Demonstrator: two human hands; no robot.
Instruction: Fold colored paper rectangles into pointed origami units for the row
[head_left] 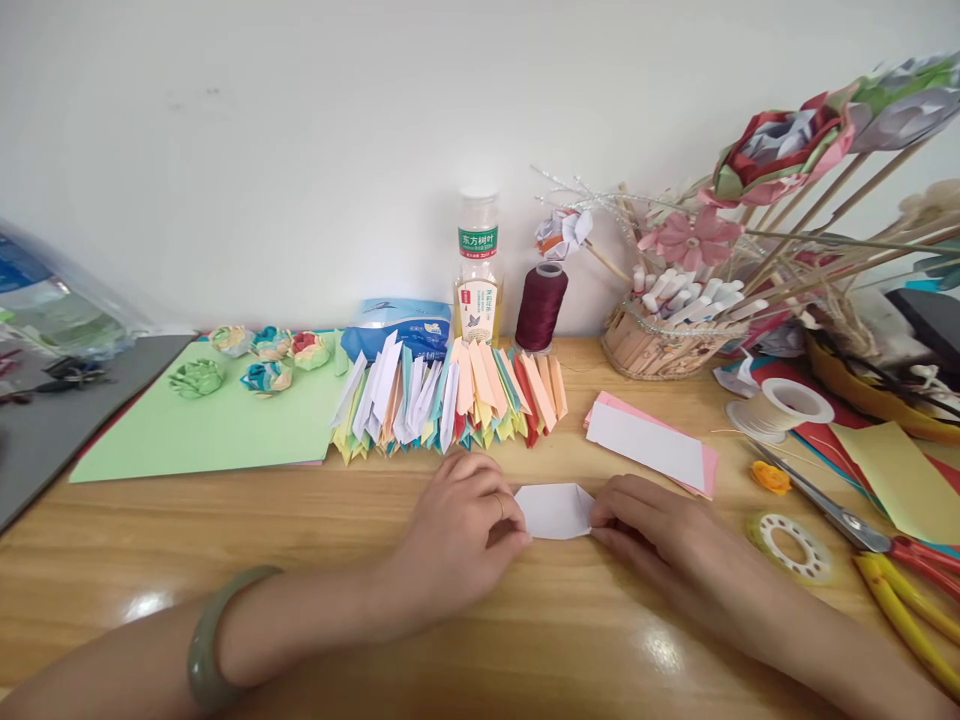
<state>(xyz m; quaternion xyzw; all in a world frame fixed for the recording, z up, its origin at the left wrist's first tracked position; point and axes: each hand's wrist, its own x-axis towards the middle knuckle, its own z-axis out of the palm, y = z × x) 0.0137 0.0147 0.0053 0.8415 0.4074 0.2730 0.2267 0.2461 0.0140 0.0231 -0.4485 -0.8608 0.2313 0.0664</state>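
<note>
Between my two hands a small white paper (556, 511) with folded-in corners lies on the wooden table. My left hand (472, 525), with a ring on one finger, pinches its left end. The right end is pinched by my right hand (652, 530), whose fingertips partly cover the corner there. Just beyond the hands stands a row of folded coloured paper pieces (450, 395), in white, peach, yellow, blue and red. A stack of white and pink paper strips (649, 443) lies beyond my right hand.
At left, several paper flowers (266, 375) rest on green paper (202, 430). Behind stand a bottle (478, 265), a tissue pack (397, 325) and a thread spool (541, 308). Right are a basket (667, 340) of pens, scissors (855, 525), tape (791, 548) and a cord spool (784, 405).
</note>
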